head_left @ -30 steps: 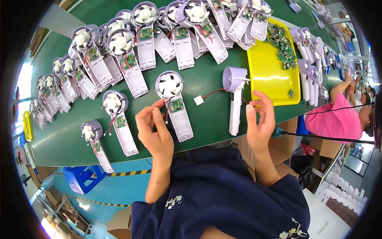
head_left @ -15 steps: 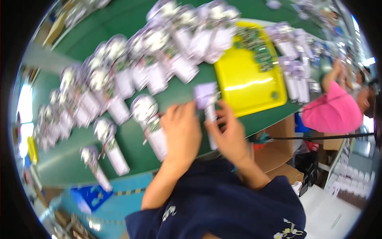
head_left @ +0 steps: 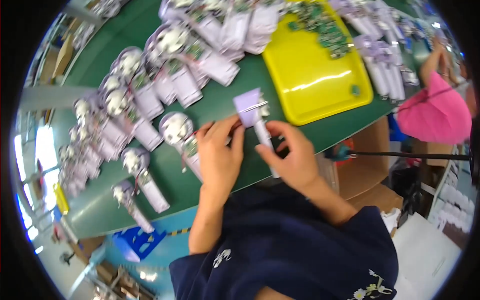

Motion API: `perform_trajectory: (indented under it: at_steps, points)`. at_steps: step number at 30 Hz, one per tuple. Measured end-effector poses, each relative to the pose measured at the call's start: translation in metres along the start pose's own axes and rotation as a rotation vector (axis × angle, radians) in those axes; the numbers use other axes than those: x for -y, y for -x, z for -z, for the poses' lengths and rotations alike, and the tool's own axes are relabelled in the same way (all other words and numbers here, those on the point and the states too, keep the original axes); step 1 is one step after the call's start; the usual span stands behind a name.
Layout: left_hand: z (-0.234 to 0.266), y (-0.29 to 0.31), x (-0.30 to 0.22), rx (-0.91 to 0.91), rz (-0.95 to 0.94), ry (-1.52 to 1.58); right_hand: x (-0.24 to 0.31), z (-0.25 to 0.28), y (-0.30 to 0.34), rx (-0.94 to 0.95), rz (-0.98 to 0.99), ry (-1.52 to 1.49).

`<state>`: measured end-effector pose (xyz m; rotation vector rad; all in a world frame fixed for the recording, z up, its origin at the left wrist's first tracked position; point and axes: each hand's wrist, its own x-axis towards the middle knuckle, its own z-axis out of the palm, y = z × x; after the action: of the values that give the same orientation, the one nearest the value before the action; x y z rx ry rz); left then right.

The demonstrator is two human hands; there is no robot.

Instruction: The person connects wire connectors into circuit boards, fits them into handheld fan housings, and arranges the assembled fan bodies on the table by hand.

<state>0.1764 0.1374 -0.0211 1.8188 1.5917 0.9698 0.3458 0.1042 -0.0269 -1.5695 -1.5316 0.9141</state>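
Between my hands is a lilac plastic housing (head_left: 247, 106) with a narrow white handle (head_left: 263, 135) and small metal parts along its edge. My right hand (head_left: 295, 155) has its thumb and fingers closed round the handle. The fingertips of my left hand (head_left: 220, 150) are pinched at the housing's left edge, by a dark red wire; exactly what they grip is blurred. Beside my left wrist lies an opened lilac housing (head_left: 176, 129) with a round head, white inner part and green board, partly covered by that hand.
Rows of similar opened housings (head_left: 145, 100) spread over the green table (head_left: 200, 112). A yellow tray (head_left: 315, 95) with green circuit boards (head_left: 332, 37) stands right of my hands. More lilac parts (head_left: 380, 57) lie beyond it. A person in pink (head_left: 435, 112) sits at far right.
My view has shifted, so the table items appear moved. The lilac housing has tilted slightly and shows more of its metal edge; both hands stay at it.
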Motion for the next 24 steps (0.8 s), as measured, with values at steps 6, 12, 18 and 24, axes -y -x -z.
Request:
perform_trajectory:
  at_steps: [6,12,18,24]
  points:
    - [0.003,0.011,0.009,0.019,0.055,-0.015,-0.009,-0.001,-0.004,0.077,-0.046,-0.130]
    - [-0.003,0.005,0.001,0.006,0.143,0.083,-0.002,0.008,-0.009,0.110,-0.070,-0.158]
    - [-0.001,0.016,0.010,-0.040,0.056,-0.102,-0.012,0.003,-0.009,0.096,-0.100,-0.315]
    - [-0.009,0.018,-0.003,-0.026,0.169,0.057,-0.007,-0.011,-0.013,0.002,0.014,-0.112]
